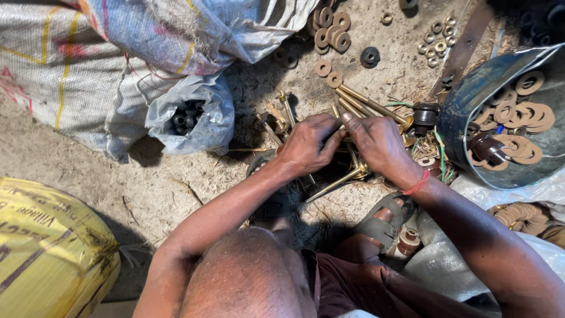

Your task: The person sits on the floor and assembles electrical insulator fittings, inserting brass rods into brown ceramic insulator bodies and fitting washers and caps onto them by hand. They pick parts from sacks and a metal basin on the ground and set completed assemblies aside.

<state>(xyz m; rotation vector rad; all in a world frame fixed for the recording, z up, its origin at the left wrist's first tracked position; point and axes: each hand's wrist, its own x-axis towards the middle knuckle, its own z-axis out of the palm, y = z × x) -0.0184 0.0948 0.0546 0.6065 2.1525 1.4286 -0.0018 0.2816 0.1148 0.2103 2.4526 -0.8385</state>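
Hands (344, 144) bunched over brass rods (365, 101), fingertips hidden, grip unclear

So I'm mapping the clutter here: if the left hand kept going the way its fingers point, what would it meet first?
The left hand points right, toward the right hand. It would likely meet that hand's fingers and the brass rods they both hold; depth between them is unclear.

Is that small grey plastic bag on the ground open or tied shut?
Open. The grey plastic bag gapes at its mouth, and dark round parts show inside it.
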